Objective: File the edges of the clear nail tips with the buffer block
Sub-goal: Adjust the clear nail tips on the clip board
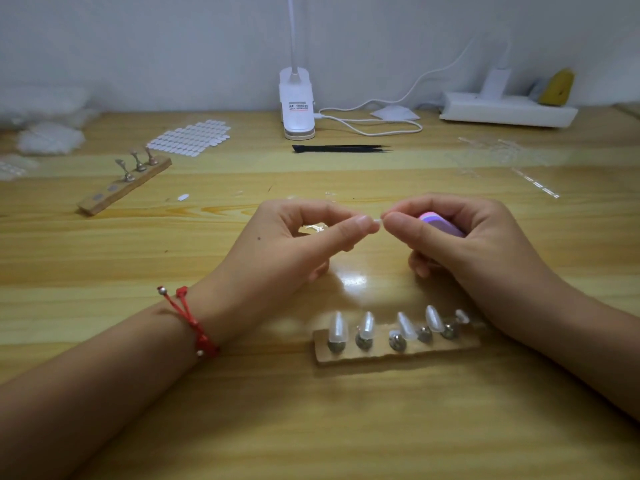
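Note:
My left hand (298, 244) and my right hand (464, 244) meet above the wooden table, fingertips almost touching. Between them a small clear nail tip (378, 220) is pinched; only a sliver shows. My right hand also curls round a pink and purple buffer block (441, 221), mostly hidden in the palm. In front of my hands lies a wooden holder strip (391, 353) with several clear nail tips (337, 327) standing on metal pegs.
A second wooden holder (123, 188) with three bare pegs lies at the left. Sheets of nail tips (190, 137), a clip lamp (297, 105) with cable, black tweezers (341, 148) and a white power strip (507, 110) stand along the back.

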The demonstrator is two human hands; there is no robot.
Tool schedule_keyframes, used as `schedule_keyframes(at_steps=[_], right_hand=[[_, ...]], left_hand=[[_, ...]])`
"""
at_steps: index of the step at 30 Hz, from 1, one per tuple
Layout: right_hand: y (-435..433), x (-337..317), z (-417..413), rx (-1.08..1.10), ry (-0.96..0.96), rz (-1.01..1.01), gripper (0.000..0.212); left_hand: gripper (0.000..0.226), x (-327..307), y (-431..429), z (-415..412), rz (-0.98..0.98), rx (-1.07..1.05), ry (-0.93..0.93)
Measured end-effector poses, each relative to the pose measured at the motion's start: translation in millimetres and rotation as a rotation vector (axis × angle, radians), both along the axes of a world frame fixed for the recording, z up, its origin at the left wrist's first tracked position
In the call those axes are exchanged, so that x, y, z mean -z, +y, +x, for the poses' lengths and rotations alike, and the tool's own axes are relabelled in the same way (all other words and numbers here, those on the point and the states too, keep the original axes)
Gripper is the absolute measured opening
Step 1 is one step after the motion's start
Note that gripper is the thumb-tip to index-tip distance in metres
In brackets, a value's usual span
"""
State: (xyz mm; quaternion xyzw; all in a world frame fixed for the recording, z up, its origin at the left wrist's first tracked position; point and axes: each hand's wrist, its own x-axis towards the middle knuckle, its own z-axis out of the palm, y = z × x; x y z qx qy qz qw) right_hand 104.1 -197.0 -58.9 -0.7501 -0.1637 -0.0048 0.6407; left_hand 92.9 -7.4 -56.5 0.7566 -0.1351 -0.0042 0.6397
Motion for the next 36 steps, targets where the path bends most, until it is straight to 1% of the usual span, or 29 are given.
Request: schedule_keyframes(at_steps=[3,6,11,13,16,19,21,25,27,29,33,34,36], right_hand=[[0,1,0,-0.005,-0.052,-0.026,0.012],[0,2,0,-0.04,-0.168,-0.069,0.007],[0,2,2,-0.046,-0.345,-0.191,0.005],[-3,1,2,-0.049,-0.417,-0.271,0.007],[-8,-3,3,-0.075,-0.518,-0.411,0.016],[-10,-7,4,-0.102,-0.567,-0.484,0.023],[-10,-8,4,-0.117,-0.556,-0.485,0.024],[-11,-16,2,-0.159,-0.411,-0.413,0.026],[-19,-31,3,-0.178,-0.372,-0.416,0.027],[-33,-50,6,-0.201,-0.341,-0.467,0.027],[-58,-62,-4,-0.344,-0.194,-0.675,0.035],[-61,-59,-8,-0.363,-0.16,-0.7,0.035],[-65,-53,-14,-0.38,-0.124,-0.686,0.035]], left_hand=[[0.018,-2,-1,-1,0.011,0.013,0.005],[0.018,-2,0,0,0.044,0.04,0.029],[0.008,-1,-1,-1,0.097,0.064,0.022],[0.01,-1,-1,0,0.091,0.06,0.033],[0.018,-1,0,2,0.08,0.079,0.056],[0.013,-1,1,1,0.062,0.1,0.076],[0.012,-2,1,1,0.085,0.112,0.065],[0.018,-2,0,0,0.164,0.112,0.02],[0.018,-3,1,0,0.183,0.11,0.015],[0.017,-2,1,1,0.175,0.088,0.026],[0.015,-2,1,2,0.18,0.086,0.034],[0.014,-2,0,2,0.184,0.089,0.032],[0.014,-2,-1,1,0.188,0.086,0.029]])
